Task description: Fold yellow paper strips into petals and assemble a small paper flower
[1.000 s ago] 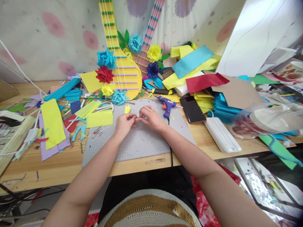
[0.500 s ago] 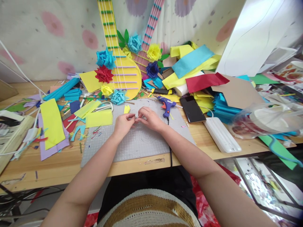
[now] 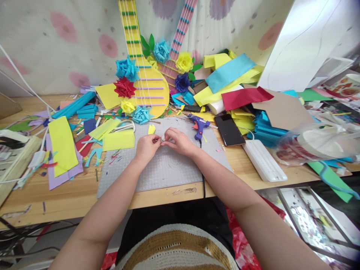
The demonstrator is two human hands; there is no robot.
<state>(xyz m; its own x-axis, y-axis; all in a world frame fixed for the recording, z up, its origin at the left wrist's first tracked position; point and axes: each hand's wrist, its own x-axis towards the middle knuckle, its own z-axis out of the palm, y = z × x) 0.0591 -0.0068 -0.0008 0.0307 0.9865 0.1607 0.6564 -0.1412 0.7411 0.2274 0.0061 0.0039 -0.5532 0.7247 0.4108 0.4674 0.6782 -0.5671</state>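
Over the grey cutting mat (image 3: 168, 172), my left hand (image 3: 147, 148) and my right hand (image 3: 178, 141) come together with fingertips nearly touching. Both are closed in a pinch. Between them is something small and whitish, too small to make out. A folded piece of yellow paper (image 3: 151, 129) lies just beyond my left hand. To the right of my right hand rests a purple glue gun (image 3: 199, 126), its black cord running down over the table's front edge. Scissors (image 3: 128, 126) with white handles lie left of my hands, partly under yellow paper (image 3: 118, 140).
A yellow paper guitar (image 3: 154, 88) with paper flowers leans at the back, a pink one behind it. A phone (image 3: 229, 129) and a white power bank (image 3: 264, 160) lie to the right. Coloured paper (image 3: 230, 73) is heaped at the back right; scraps litter the left side.
The whole view has shifted very slightly. My hands stay in nearly the same place, with only small finger movement.
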